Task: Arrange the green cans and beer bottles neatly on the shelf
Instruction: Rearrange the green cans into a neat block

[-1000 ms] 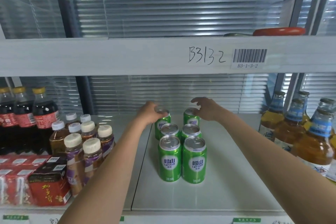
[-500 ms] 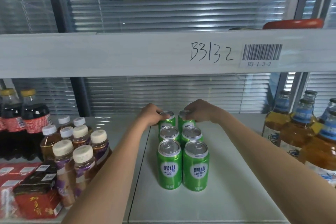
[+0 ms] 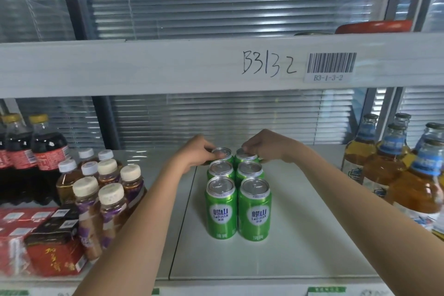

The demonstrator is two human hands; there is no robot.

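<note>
Several green cans stand upright in two tight columns on the white shelf (image 3: pixel 300 243). The front pair (image 3: pixel 237 211) shows its labels. My left hand (image 3: pixel 195 151) is closed around the rim of the back left can (image 3: pixel 222 153). My right hand (image 3: pixel 262 145) grips the top of the back right can (image 3: pixel 246 157). Both back cans touch the middle pair. Amber beer bottles (image 3: pixel 394 170) with blue labels stand grouped at the right end of the shelf, partly cut off by the frame edge.
Left of the cans are tea bottles with cream caps (image 3: pixel 101 197), dark cola bottles (image 3: pixel 36 154) behind them, and red boxes (image 3: pixel 40 247) at the front. An upper shelf beam (image 3: pixel 168 65) marked B3132 crosses overhead. Bare shelf lies between the cans and the beer bottles.
The two back cans, apart a second ago, have been pushed together and against the middle pair. Both hands stayed on their cans and came closer to each other.
</note>
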